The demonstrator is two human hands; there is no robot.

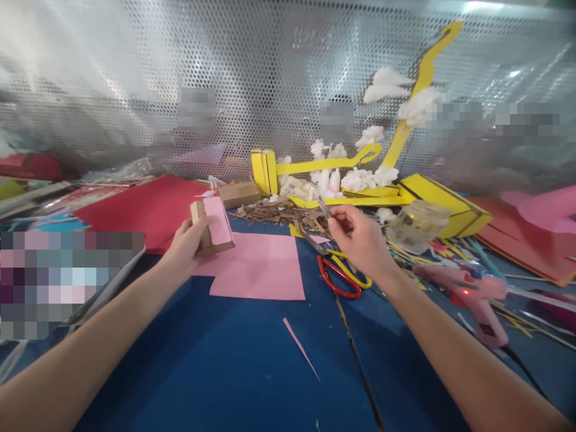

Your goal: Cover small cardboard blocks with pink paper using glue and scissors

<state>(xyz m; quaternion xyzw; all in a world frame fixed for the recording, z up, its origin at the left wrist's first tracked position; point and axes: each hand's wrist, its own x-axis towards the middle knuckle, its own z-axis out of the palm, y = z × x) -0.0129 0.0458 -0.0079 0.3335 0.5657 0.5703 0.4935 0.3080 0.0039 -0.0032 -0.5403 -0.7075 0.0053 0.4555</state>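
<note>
My left hand [189,241] is closed round a small cardboard box [207,241], tilted above the table. Pink paper [218,219] covers part of the box's face. Between the fingertips of my right hand [360,240] is a slim greyish stick-like item [323,207], too blurred to name. A notched pink sheet [263,267] lies flat under and beside the box. Below my right hand rest scissors [341,279] with red and yellow handles. A thin pink paper sliver [299,347] lies nearer to me.
A pink hot glue gun [477,294] with a lit red light lies at right, its cord trailing. Near it stands a clear jar [418,225]. Behind are brown scraps [274,211], yellow paper-covered shapes [264,171] and white fluffy tufts [357,179]. Red sheets [135,210] lie left.
</note>
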